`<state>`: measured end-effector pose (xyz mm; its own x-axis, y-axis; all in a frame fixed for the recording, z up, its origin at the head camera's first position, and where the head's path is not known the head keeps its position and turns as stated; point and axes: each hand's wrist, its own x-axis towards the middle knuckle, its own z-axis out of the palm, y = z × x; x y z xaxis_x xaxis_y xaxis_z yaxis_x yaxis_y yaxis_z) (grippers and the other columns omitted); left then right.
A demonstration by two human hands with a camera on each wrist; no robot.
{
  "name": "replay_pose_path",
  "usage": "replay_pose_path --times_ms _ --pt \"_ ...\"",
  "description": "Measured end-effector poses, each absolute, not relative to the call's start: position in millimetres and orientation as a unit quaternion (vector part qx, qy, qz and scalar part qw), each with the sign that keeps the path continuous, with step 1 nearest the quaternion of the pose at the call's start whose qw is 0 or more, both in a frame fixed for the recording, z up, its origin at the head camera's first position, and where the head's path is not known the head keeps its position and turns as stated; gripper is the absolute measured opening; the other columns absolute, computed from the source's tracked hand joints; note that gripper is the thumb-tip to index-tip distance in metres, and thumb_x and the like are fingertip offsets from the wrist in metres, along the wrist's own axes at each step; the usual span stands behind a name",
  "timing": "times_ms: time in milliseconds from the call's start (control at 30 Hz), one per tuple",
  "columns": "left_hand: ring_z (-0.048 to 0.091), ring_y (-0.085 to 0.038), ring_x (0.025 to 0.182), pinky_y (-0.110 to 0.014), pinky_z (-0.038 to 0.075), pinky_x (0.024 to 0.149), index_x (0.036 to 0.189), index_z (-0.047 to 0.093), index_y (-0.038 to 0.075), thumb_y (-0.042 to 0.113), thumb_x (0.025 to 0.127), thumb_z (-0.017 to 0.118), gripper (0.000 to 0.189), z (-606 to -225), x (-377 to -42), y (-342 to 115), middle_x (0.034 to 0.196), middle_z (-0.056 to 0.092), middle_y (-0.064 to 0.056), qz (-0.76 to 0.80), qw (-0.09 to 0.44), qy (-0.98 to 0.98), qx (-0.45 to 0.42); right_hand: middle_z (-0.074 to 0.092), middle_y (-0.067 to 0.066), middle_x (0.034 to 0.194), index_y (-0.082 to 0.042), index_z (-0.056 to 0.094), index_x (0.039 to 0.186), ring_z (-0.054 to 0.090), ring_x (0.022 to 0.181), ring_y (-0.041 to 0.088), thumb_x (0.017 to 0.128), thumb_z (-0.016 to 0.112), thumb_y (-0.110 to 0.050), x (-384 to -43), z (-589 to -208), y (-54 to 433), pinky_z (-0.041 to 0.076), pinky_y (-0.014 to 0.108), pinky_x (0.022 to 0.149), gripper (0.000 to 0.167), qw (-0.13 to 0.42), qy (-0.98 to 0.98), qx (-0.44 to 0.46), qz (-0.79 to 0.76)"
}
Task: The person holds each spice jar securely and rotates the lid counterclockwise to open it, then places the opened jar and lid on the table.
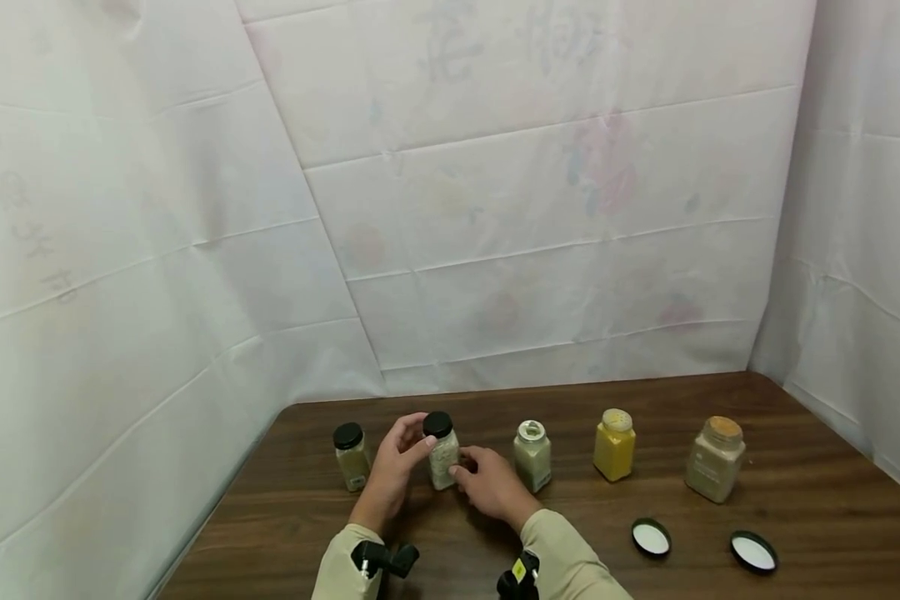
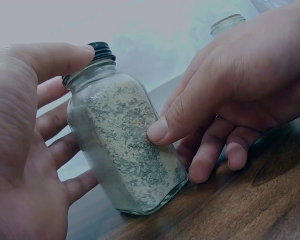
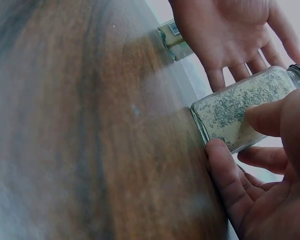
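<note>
A glass spice jar [image 1: 443,463] of pale, green-flecked seasoning stands on the table between both hands, its black lid [image 1: 437,424] on top. My left hand [image 1: 394,468] has its thumb and forefinger at the lid; in the left wrist view the thumb lies against the lid's rim, and the other fingers spread behind the jar. Lower down, my right hand [image 1: 492,487] holds the jar's body, its thumb [image 2: 159,130] on the front face. The right wrist view shows the right hand's fingers partly behind the glass [image 3: 240,110].
A black-lidded jar [image 1: 352,457] stands left. To the right are a lidless jar of pale green powder [image 1: 532,457], a yellow jar [image 1: 614,446] and a larger brownish jar [image 1: 716,462]. Two loose lids [image 1: 651,538] lie near the front right. White sheeting [image 1: 532,250] hangs around the wooden table [image 1: 270,533].
</note>
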<state>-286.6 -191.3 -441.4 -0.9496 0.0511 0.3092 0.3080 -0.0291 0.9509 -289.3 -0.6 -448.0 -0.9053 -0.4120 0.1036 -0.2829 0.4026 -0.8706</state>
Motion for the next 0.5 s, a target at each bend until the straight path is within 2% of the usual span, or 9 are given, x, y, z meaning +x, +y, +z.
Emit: replay_pose_path --times_ms 133,333,500 --pt "0.059 -0.016 0.108 -0.031 0.044 0.095 0.133 0.050 -0.004 0.010 0.099 0.064 0.040 -441.4 -286.2 -191.5 0.121 0.063 -0.013 -0.712 0.102 -0.683 -0.126 0.066 0.008 0.109 0.005 0.051 0.140 0.064 0.081 0.015 0.102 0.061 -0.025 -289.3 -448.4 -1.2 0.053 0.037 0.070 0.050 0.064 0.838 -0.207 -0.501" --pt "0.060 -0.012 0.100 -0.036 0.047 0.090 0.130 0.050 -0.006 0.014 0.100 0.063 0.038 -440.1 -285.6 -190.7 0.115 0.064 -0.010 -0.712 0.113 -0.683 -0.116 0.066 0.010 0.112 0.005 0.052 0.139 0.064 0.083 0.015 0.102 0.061 -0.025 -289.9 -449.1 -1.1 0.054 0.038 0.072 0.049 0.064 0.839 -0.207 -0.499" --pt "0.058 -0.016 0.108 -0.032 0.046 0.093 0.137 0.051 -0.004 0.014 0.100 0.064 0.044 -440.1 -286.1 -190.5 0.123 0.060 -0.015 -0.706 0.113 -0.689 -0.121 0.066 0.011 0.115 0.004 0.052 0.140 0.065 0.086 0.016 0.102 0.061 -0.026 -290.4 -448.9 -0.3 0.054 0.039 0.073 0.049 0.068 0.839 -0.205 -0.500"
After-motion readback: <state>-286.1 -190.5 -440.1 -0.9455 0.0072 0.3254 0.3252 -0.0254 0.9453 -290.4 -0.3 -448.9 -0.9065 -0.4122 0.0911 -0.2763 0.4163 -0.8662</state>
